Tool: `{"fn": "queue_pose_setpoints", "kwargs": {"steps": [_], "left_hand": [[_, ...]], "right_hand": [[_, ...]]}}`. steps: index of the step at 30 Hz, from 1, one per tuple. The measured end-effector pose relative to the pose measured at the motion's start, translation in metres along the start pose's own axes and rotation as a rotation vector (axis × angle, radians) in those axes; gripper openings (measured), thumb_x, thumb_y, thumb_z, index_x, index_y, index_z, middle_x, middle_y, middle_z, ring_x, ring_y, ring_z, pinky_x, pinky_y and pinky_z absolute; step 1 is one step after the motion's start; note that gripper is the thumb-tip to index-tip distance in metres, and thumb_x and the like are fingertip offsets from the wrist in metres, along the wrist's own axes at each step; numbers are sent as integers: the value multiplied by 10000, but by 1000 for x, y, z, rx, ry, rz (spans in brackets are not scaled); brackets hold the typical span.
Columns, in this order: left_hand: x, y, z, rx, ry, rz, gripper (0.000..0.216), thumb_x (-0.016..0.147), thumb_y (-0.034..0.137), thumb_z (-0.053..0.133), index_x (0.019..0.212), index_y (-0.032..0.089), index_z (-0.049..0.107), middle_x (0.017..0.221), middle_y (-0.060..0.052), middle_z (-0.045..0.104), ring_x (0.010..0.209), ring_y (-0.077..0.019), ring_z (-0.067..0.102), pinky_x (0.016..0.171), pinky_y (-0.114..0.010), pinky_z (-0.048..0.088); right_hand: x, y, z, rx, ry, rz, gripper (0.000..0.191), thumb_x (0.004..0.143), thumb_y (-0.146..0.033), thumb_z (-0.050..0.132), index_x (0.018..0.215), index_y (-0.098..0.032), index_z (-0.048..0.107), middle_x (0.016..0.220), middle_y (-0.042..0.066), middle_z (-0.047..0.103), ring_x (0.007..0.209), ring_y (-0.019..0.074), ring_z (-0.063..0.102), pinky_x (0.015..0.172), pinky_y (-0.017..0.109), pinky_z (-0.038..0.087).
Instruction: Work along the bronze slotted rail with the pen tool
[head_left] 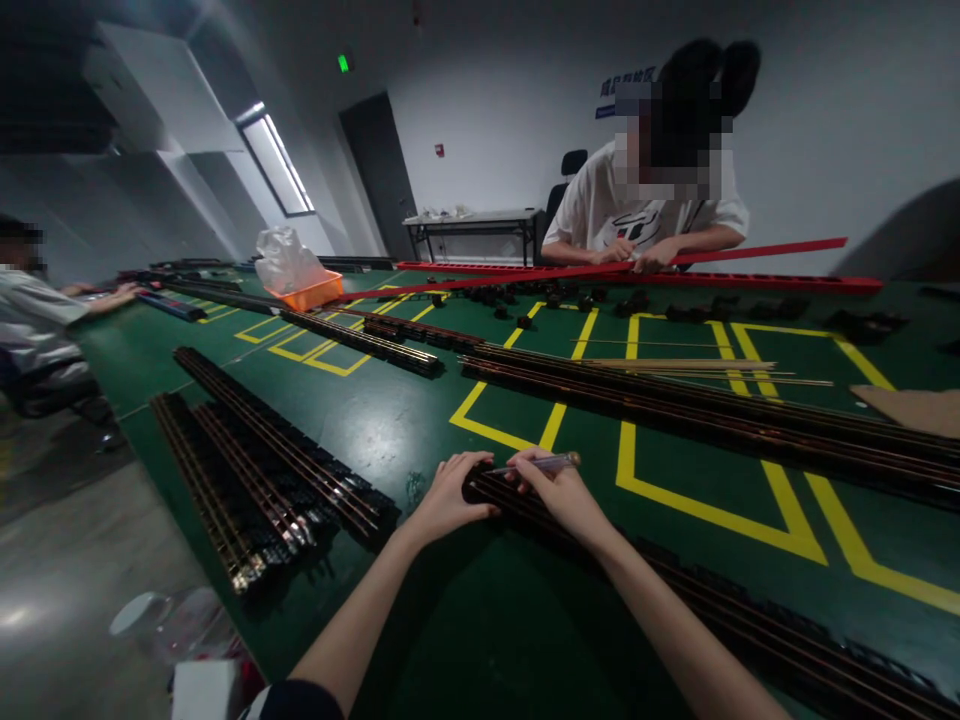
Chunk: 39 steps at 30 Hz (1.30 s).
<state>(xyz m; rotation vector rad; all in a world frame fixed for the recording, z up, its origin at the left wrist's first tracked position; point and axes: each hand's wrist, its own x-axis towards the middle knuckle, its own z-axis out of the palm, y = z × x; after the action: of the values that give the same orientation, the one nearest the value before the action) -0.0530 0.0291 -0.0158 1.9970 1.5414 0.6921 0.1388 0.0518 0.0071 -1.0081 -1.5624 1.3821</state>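
Observation:
A long black rail with copper-coloured strips along it lies on the green table, running from my hands toward the lower right. At its near-left end, my left hand is closed around the rail, thumb on the near side and fingers over the far side. My right hand grips a slim screwdriver-like tool with a translucent handle, held almost level. Its thin tip points left at the rail's end, close to my left fingers. Whether the tip touches anything there is too dark to make out.
Several similar rails lie to the left; another long rail lies beyond my hands. Thin brass-coloured rods, small black parts and an orange basket are farther back. Across the table, a person handles a red strip.

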Motion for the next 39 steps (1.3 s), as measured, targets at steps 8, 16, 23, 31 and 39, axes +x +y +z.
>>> {"fn": "queue_pose_setpoints", "kwargs": {"steps": [8, 16, 23, 31, 39], "left_hand": [[-1, 0, -3, -47, -11, 0, 588, 687, 192, 662, 1247, 217, 484, 1233, -73, 581, 1161, -259, 483, 1000, -423, 338], [0, 0, -1, -1, 7, 4, 533, 694, 193, 641, 1211, 224, 515, 1205, -66, 592, 1146, -262, 491, 986, -423, 347], [0, 0, -1, 16, 11, 14, 476, 706, 198, 636, 1171, 221, 536, 1194, -68, 591, 1134, -258, 492, 970, -412, 353], [-1, 0, -1, 14, 16, 36, 459, 705, 188, 635, 1154, 224, 546, 1171, -59, 598, 1121, -251, 502, 986, -415, 349], [8, -2, 1, -10, 44, 83, 362, 678, 206, 710, 1022, 220, 596, 1104, -55, 628, 1064, -243, 527, 947, -392, 385]], "right_hand": [[-1, -3, -2, -14, -13, 26, 313, 823, -455, 491, 829, -174, 628, 795, 45, 668, 684, 154, 581, 697, 294, 464], [-2, -3, -3, -31, -21, 29, 302, 812, -434, 505, 836, -172, 653, 826, 44, 682, 706, 155, 591, 716, 295, 462], [-4, -5, -7, 13, -7, 59, 302, 801, -437, 511, 825, -169, 648, 799, 47, 683, 720, 162, 600, 718, 306, 464], [-5, -9, -11, -48, -25, 63, 330, 804, -463, 494, 829, -170, 645, 836, 57, 685, 755, 176, 605, 738, 322, 462], [-59, -13, -37, -509, 215, 30, 374, 859, -541, 419, 969, -259, 638, 940, 65, 691, 851, 245, 630, 735, 401, 481]]}}
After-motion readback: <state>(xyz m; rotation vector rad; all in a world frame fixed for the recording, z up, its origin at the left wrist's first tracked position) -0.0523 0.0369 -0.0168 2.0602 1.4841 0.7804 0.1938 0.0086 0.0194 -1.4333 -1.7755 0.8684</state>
